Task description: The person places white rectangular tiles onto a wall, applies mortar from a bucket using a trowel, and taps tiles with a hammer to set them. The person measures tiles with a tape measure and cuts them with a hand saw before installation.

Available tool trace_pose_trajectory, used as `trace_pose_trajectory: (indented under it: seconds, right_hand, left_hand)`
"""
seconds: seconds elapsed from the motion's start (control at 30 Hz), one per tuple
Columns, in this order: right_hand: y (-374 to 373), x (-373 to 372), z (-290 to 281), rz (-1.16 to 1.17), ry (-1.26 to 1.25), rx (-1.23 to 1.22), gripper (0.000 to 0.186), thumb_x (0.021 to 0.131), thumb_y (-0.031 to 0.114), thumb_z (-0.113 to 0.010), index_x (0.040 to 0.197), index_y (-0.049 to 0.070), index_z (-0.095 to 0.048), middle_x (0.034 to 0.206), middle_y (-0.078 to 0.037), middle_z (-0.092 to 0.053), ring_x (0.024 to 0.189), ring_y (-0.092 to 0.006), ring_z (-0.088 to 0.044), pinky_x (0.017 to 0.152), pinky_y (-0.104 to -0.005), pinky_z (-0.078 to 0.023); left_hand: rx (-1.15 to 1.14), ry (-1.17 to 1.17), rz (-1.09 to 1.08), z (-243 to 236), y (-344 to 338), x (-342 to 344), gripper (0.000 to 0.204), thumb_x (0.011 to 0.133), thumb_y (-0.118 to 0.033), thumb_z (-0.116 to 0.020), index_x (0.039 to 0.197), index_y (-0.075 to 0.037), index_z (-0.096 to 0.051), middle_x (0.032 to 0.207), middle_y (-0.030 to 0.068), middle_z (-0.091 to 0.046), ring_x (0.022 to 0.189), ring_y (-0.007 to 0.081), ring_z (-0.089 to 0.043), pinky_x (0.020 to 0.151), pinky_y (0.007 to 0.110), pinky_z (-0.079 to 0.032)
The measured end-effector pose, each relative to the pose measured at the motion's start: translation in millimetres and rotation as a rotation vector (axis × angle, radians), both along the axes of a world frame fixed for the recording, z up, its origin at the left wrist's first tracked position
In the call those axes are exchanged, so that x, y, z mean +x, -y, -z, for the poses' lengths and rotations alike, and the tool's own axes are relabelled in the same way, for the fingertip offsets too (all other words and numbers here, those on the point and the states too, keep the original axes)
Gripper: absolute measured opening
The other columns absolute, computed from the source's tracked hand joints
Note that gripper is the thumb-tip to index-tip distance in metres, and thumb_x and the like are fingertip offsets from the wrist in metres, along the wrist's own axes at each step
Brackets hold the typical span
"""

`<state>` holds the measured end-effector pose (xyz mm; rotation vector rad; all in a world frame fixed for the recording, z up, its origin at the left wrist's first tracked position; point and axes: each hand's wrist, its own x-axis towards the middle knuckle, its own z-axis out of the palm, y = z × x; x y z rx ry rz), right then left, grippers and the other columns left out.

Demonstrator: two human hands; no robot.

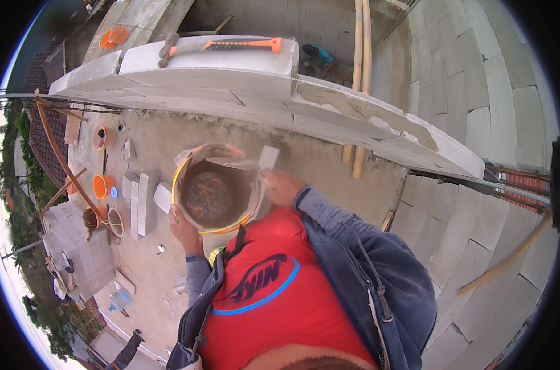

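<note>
In front of my body is a round orange bucket point(180, 176) with a yellow edge, its inner wall smeared with grey. Wet-looking brownish material lies at its bottom. My left hand point(185, 232) grips the near left side of the rim, fingers partly hidden by the bucket. On the opposite side, my right hand point(282, 187) is closed at the bucket's right edge. A flat pale grey piece point(232, 163) shows just inside the far rim; its kind is unclear. A pale block point(269, 156) lies beyond my right hand.
A hammer point(243, 44) with an orange and black handle lies on top of the block wall point(212, 77) ahead. Loose blocks point(146, 203) and orange buckets point(103, 185) stand at left. Bamboo poles point(361, 80) lean across the wall. Beyond it, a person point(317, 58) crouches low.
</note>
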<state>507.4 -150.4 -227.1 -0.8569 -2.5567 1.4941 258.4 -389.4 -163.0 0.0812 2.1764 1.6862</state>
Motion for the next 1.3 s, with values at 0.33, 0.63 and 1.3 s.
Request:
trace_pose_trajectory:
  seconds: [0.33,0.63,1.3]
  right_hand:
    - [71,-80,-38,-0.352,0.472,0.373,0.043,0.091,0.020,-0.071,0.129,0.000,-0.066,0.114,-0.028,-0.074,0.106,-0.0445,-0.074,0.090,-0.0515,-0.061]
    - [115,-33,-93,0.183,0.228,0.233,0.036,0.105,0.035,-0.067,0.118,0.002,-0.070,0.107,-0.022,-0.075,0.097,-0.0370,-0.073,0.086,-0.0473,-0.056]
    - [118,18,218,-0.222,0.945,-0.395,0.074,0.097,0.053,-0.071,0.155,0.011,-0.053,0.132,-0.025,-0.072,0.125,-0.0371,-0.069,0.107,-0.0432,-0.053]
  left_hand:
    - [0.075,-0.250,0.182,-29,-9,-13,0.048,0.110,-0.043,-0.066,0.085,-0.002,-0.068,0.070,-0.0076,-0.050,0.066,0.0042,-0.044,0.055,0.030,-0.034]
    - [0.379,0.365,-0.109,56,119,-22,0.042,0.106,-0.046,-0.072,0.100,-0.004,-0.074,0.081,-0.0049,-0.056,0.078,0.0053,-0.048,0.067,0.027,-0.040]
    - [0.279,0.452,-0.785,375,262,-170,0.013,0.084,-0.005,-0.068,0.096,-0.002,-0.065,0.085,0.0069,-0.061,0.081,0.0231,-0.065,0.071,0.040,-0.054]
